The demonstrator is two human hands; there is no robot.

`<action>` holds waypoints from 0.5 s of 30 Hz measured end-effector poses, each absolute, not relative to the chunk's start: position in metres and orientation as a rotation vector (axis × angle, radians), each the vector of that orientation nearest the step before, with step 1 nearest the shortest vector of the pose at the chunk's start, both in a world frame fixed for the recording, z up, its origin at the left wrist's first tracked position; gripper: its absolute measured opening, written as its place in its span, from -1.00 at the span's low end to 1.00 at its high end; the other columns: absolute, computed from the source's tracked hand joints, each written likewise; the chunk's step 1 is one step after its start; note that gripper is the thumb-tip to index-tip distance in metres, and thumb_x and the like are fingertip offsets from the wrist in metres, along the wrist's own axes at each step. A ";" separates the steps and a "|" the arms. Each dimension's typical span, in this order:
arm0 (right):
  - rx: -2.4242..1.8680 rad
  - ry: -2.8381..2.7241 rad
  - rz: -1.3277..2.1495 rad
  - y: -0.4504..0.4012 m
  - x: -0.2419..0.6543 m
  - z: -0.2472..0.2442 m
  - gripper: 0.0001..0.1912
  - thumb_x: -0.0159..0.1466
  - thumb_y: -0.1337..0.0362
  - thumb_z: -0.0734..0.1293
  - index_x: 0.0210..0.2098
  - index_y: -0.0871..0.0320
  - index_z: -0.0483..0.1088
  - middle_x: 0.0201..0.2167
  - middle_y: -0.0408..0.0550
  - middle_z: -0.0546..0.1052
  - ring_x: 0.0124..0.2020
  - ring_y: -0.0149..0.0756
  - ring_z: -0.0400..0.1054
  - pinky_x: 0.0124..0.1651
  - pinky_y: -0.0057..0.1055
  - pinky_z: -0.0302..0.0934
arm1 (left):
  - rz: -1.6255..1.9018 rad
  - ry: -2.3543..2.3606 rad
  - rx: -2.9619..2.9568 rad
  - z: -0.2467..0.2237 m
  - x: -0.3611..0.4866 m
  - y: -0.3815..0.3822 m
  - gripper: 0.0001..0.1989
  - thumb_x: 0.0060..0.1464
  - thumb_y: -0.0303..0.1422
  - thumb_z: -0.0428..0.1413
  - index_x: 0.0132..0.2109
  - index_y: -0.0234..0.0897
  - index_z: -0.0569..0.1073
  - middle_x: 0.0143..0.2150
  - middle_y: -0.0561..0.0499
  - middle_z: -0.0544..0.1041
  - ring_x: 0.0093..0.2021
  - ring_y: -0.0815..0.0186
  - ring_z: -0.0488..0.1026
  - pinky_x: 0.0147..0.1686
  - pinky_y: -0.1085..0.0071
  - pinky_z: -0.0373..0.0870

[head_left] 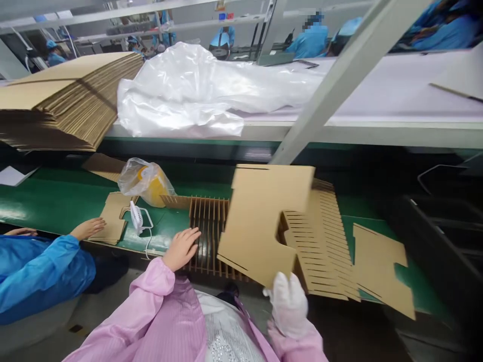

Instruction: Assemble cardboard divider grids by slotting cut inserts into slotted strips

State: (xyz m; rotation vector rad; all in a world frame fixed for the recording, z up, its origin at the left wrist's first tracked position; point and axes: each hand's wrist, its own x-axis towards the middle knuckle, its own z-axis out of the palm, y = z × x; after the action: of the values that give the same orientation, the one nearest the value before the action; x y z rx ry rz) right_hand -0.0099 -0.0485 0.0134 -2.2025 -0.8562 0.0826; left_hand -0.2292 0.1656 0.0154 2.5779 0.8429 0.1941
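Observation:
My bare left hand (181, 250) lies with fingers stretched out on the near left part of a cardboard divider grid (211, 216), whose thin upright strips stand in a row. My right hand (290, 304), in a white glove, pinches the near edge of a flat cardboard sheet (260, 216) with a notch cut in its right side. The sheet is tilted and covers part of the grid. Just right of it leans a fanned row of slotted cardboard pieces (324, 241). Another notched cardboard sheet (381, 266) lies farther right.
The green work surface (60, 201) carries a small white fan (138, 218), a plastic bag with something yellow (154, 186) and other cardboard pieces (111, 218). A co-worker's hand (88, 229) rests at left. Stacked cardboard (75, 95) and plastic film (196, 90) occupy the shelf behind a slanted post (339, 75).

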 end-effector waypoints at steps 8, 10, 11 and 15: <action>-2.216 -1.438 -0.188 0.048 -0.136 0.053 -0.39 0.40 0.04 -0.06 -0.17 0.33 0.46 -0.64 -0.01 0.48 -0.68 -0.35 0.33 -0.56 -0.45 0.12 | -0.087 0.805 2.354 -0.004 -0.329 0.196 -0.65 0.29 -0.27 -0.16 -0.09 -0.23 0.51 -0.14 -0.04 0.60 -0.13 0.24 0.53 -0.12 0.37 0.39; -2.297 -1.519 -0.397 0.051 -0.152 0.055 -0.44 0.41 0.12 -0.03 -0.18 0.36 0.47 -0.71 -0.06 0.43 -0.73 -0.39 0.26 -0.60 -0.46 0.04 | -0.156 0.707 2.409 -0.006 -0.334 0.196 -0.65 0.29 -0.24 -0.14 -0.11 -0.22 0.52 -0.17 -0.04 0.61 -0.16 0.23 0.53 -0.15 0.36 0.38; -2.330 -1.533 -0.476 0.050 -0.159 0.055 -0.47 0.41 0.15 -0.01 -0.19 0.37 0.47 -0.74 -0.09 0.40 -0.75 -0.41 0.24 -0.61 -0.46 0.02 | -0.176 0.662 2.448 -0.008 -0.334 0.196 -0.66 0.28 -0.23 -0.12 -0.11 -0.23 0.52 -0.18 -0.05 0.61 -0.17 0.21 0.54 -0.15 0.35 0.38; -2.426 -1.537 -0.646 0.041 -0.175 0.057 -0.52 0.41 0.18 0.03 -0.19 0.39 0.47 -0.73 -0.10 0.40 -0.74 -0.44 0.21 -0.59 -0.47 0.00 | -0.178 0.518 2.544 -0.016 -0.330 0.200 -0.68 0.27 -0.19 -0.08 -0.10 -0.20 0.51 -0.23 -0.05 0.61 -0.21 0.21 0.54 -0.15 0.32 0.36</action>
State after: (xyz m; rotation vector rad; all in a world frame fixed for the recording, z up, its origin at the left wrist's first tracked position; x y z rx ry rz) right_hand -0.1753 0.0411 0.0575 -2.4264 -1.5368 -0.6459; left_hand -0.3297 0.1999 -0.0159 2.5444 0.5183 -0.1779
